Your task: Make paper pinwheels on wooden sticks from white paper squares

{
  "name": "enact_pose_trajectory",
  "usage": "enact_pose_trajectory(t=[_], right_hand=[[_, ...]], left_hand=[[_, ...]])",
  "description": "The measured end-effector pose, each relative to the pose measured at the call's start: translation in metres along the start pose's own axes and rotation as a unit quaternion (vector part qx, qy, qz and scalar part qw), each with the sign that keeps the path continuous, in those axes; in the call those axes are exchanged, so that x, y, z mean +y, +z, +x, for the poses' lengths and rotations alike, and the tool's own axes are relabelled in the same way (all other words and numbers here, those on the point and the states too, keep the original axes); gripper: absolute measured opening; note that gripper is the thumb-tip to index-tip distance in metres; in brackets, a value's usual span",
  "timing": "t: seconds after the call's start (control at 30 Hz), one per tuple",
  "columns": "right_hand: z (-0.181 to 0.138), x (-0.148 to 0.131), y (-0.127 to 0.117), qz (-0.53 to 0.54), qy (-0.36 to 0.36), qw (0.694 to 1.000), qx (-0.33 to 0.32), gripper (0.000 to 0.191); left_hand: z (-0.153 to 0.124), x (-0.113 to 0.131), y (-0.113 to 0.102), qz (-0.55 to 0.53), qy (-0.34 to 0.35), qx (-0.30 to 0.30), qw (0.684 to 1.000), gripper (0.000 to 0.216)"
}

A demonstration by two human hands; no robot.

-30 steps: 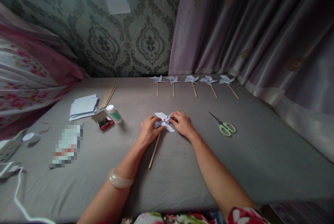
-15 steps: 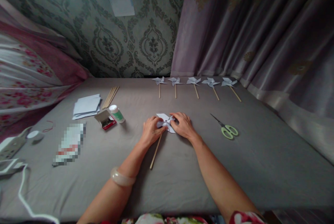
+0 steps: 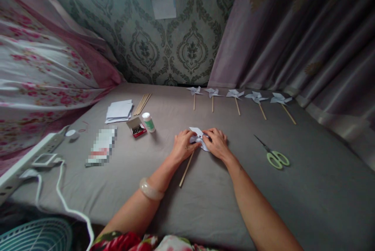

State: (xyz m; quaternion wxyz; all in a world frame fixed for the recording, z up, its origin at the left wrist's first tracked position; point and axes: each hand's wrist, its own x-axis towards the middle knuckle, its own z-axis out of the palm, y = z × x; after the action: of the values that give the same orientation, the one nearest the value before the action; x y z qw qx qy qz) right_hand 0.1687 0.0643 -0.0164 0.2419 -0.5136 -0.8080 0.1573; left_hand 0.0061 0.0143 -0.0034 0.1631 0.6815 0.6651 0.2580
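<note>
A white paper pinwheel (image 3: 197,135) lies on the grey bed sheet (image 3: 205,204), its wooden stick (image 3: 186,169) pointing toward me. My left hand (image 3: 182,147) pinches the pinwheel's left side at the top of the stick, fingers curled. Pressing on the right side at the centre is my right hand (image 3: 217,144), its fingers bent onto the paper. A pale bangle (image 3: 150,190) sits on my left wrist.
Several finished pinwheels (image 3: 234,95) lie in a row at the back. Green-handled scissors (image 3: 274,156) lie to the right. At the left are a glue bottle (image 3: 148,121), a small open box (image 3: 136,127), paper squares (image 3: 118,111), spare sticks (image 3: 142,104), a power strip (image 3: 29,157) and a fan (image 3: 35,237).
The camera has swung left and down, bringing the power strip and fan into view. Both hands stay on the pinwheel in the same grip.
</note>
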Motion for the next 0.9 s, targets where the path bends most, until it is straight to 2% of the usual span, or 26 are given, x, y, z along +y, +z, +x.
enact_pose_trajectory(t=[0.23, 0.47, 0.9], right_hand=[[0.0019, -0.0045, -0.0023, 0.01, 0.011, 1.0, -0.009, 0.027], [0.0025, -0.0063, -0.0067, 0.019, 0.014, 1.0, -0.021, 0.027], [0.005, -0.0008, -0.0032, 0.033, 0.022, 0.999, -0.03, 0.028]], left_hand=[[-0.0007, 0.0013, -0.0024, 0.014, 0.016, 0.0, 1.0, 0.039], [-0.0013, 0.0028, -0.0022, 0.017, 0.0, 0.009, 1.0, 0.05], [-0.0009, 0.0039, -0.0033, 0.011, 0.007, 0.01, 1.0, 0.036]])
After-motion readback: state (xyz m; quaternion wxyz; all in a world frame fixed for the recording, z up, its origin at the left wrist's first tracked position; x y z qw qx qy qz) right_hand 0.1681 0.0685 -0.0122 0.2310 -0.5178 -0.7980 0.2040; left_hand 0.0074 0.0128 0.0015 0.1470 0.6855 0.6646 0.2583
